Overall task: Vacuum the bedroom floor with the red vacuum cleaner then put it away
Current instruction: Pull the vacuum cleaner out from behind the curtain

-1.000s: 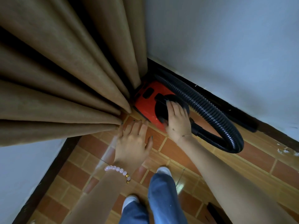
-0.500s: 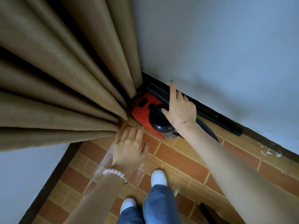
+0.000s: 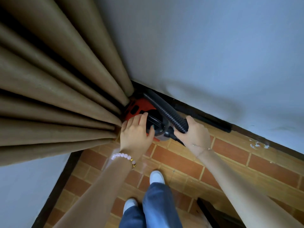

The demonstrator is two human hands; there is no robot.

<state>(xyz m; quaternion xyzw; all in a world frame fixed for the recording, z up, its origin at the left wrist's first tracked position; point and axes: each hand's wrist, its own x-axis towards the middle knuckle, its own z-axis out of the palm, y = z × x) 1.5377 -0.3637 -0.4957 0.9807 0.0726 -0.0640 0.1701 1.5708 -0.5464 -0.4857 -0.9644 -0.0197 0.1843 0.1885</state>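
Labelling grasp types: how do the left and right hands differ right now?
The left hand lies fairly flat on the body of the red vacuum cleaner; the right hand curls round the black hose. The left hand sits against the curtain; the right hand is on the side away from it. The left wrist has a pink bead bracelet; the right wrist a thin chain. Both are bare and touch the same machine.

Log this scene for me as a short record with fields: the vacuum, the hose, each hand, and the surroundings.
Vacuum: red vacuum cleaner on the floor in the wall corner, at the foot of the curtain
Hose: black hose runs across the vacuum's top
Left hand: left hand rests on the vacuum's top; whether it holds on is unclear
Right hand: right hand grips the hose's end
Floor: brick-patterned tiles
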